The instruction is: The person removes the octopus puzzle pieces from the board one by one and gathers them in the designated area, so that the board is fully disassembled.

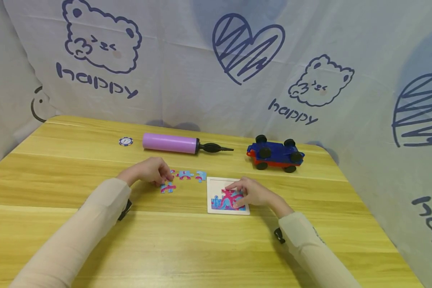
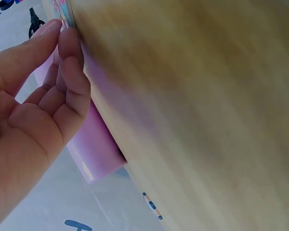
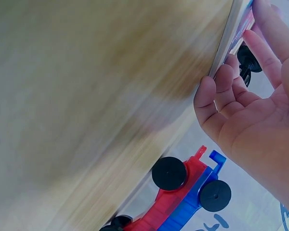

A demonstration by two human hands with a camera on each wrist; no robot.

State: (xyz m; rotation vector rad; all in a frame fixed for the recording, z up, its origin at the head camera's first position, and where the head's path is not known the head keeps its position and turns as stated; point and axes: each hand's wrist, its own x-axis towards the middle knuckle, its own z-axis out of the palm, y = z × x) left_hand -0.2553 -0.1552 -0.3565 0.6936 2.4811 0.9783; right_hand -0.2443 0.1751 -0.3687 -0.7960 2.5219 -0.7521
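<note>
A small white puzzle tray (image 1: pixel 210 212) holds joined pink and blue puzzle pieces (image 1: pixel 227 201) along its lower part. My right hand (image 1: pixel 253 193) rests over its right side, fingers loosely spread and some fingertips (image 3: pixel 224 77) right at the tray's edge. Left of the tray, my left hand (image 1: pixel 152 171) is low over the table, with thumb and index fingertips close together at a partly covered puzzle piece (image 1: pixel 172 172); I cannot tell whether they pinch it. Beside this hand lie loose puzzle pieces (image 1: pixel 168 187), with another piece (image 1: pixel 185 175) and a third (image 1: pixel 201 176) nearer the tray.
Behind the pieces, a purple hand pump (image 1: pixel 170 143) with a black nozzle lies on the wooden table (image 1: pixel 165 248). A blue and white poker chip (image 1: pixel 126 141) is left of it. The blue and red toy car (image 1: pixel 276 154) lies wheels up at back right, before a printed curtain (image 1: pixel 180 60).
</note>
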